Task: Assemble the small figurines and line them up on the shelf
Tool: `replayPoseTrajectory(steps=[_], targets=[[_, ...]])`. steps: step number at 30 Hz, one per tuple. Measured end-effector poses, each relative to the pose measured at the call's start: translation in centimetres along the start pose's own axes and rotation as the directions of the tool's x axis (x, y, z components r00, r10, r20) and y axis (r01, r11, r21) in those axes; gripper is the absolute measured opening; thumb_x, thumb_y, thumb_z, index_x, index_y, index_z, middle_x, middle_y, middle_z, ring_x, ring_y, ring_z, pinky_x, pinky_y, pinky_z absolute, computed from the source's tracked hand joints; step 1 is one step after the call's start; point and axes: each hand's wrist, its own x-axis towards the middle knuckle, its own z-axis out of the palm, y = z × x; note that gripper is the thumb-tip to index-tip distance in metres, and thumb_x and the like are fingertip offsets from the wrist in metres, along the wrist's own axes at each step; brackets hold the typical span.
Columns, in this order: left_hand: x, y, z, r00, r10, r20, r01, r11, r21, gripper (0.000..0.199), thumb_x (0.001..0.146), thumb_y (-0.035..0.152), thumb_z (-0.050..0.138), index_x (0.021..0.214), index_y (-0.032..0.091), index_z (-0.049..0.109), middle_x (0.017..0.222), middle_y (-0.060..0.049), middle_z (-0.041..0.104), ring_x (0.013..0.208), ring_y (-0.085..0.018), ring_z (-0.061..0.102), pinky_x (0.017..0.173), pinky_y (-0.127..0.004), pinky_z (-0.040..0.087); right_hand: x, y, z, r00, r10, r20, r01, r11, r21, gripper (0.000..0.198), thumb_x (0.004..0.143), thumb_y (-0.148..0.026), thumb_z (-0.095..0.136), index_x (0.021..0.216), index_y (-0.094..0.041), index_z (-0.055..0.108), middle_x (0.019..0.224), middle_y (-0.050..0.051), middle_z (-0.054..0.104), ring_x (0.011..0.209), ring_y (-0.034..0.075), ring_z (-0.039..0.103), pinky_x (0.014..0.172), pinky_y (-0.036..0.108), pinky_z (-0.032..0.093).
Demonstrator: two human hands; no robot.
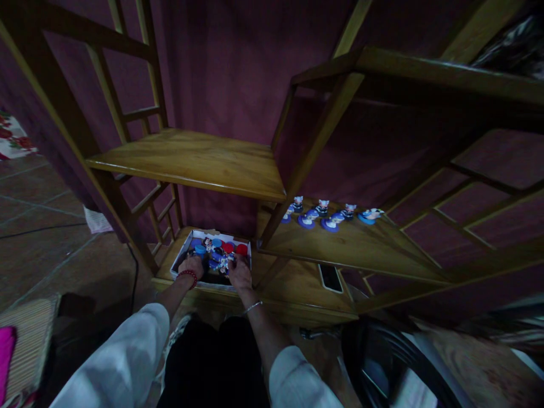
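A shallow white cardboard box [175, 271] sits on the bottom wooden shelf. Inside it lie several small figurines [221, 259] with blue, purple and red round bases, jumbled together. My left hand [192, 265], with a red bead bracelet, reaches into the box's left side beside a blue base [199, 249]; its fingertips are too dark to make out. At the right side, my right hand [241, 274] has its fingers closed at a blue-and-white figurine [227, 260]. A thin bracelet circles that wrist.
Several figurines [309, 218] stand in rows on the shelf [340, 247] to the right. A phone-like object [330, 278] lies below it. Above the box is a wooden shelf [191, 158]; upright posts divide the unit. A black round container [399, 362] stands at lower right.
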Motion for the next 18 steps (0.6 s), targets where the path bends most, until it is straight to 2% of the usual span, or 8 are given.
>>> replayPoseTrajectory(steps=[4, 10, 18], targets=[[-0.1, 0.0, -0.1, 1.000, 0.013, 0.007, -0.013, 1.000, 0.007, 0.033, 0.072, 0.013, 0.041, 0.100, 0.016, 0.058, 0.110, -0.016, 0.054, 0.097, -0.027, 0.054, 0.076, -0.035, 0.043, 0.0, -0.1, 0.1, 1.000, 0.009, -0.005, -0.009, 0.999, -0.036, 0.032, 0.080, -0.026, 0.037, 0.108, -0.018, 0.049, 0.108, 0.007, 0.055, 0.101, 0.016, 0.050, 0.087, 0.024, 0.036], [1.2, -0.6, 0.4, 0.999, 0.019, 0.030, -0.018, 1.000, -0.014, 0.036, 0.071, 0.012, 0.040, 0.104, 0.016, 0.055, 0.104, -0.015, 0.058, 0.096, -0.025, 0.055, 0.077, -0.034, 0.043, 0.0, -0.4, 0.0, 0.999, 0.044, 0.014, -0.042, 0.996, -0.075, 0.033, 0.082, -0.025, 0.033, 0.108, -0.015, 0.049, 0.107, 0.010, 0.055, 0.100, 0.018, 0.052, 0.085, 0.025, 0.037], [1.5, -0.6, 0.3, 0.995, -0.104, -0.003, 0.104, 0.994, -0.040, 0.035, 0.074, 0.018, 0.037, 0.103, 0.010, 0.055, 0.104, -0.020, 0.057, 0.098, -0.028, 0.053, 0.076, -0.036, 0.043, 0.4, -0.3, 0.8, 0.996, 0.084, -0.008, -0.085, 0.989, -0.124, 0.027, 0.082, -0.022, 0.033, 0.102, -0.015, 0.050, 0.101, 0.011, 0.057, 0.095, 0.018, 0.054, 0.079, 0.026, 0.040]])
